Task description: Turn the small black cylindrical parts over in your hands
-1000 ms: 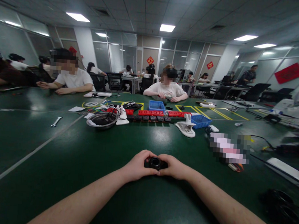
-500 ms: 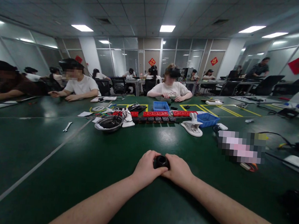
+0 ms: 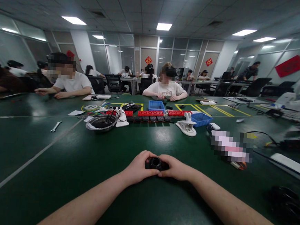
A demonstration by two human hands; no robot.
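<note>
My left hand (image 3: 138, 167) curls its thumb and fingers round a black round part with an open hole in its top (image 3: 155, 162). Its exact kind does not show. On the other side, my right hand (image 3: 175, 168) is closed against the same part, thumb in front and fingers behind. The two hands nearly meet around it, low over the green table (image 3: 121, 207). Fingers cover much of the part's sides. Farther right lie black rounded pieces with openings (image 3: 287, 203), blurred and apart from my hands.
Beyond my hands stand a bowl (image 3: 101, 123) holding something black, red power strips (image 3: 150, 113), a white clamp base (image 3: 187, 127) and blue trays (image 3: 200, 120). A wrench (image 3: 56, 126) lies at left. Cables and a white power strip (image 3: 291, 164) are at right. A person (image 3: 164, 89) sits opposite.
The view has turned slightly right, so the table things appear farther left. My right hand's fingers and thumb sit a little wider apart, with more dark space showing beside the part.
</note>
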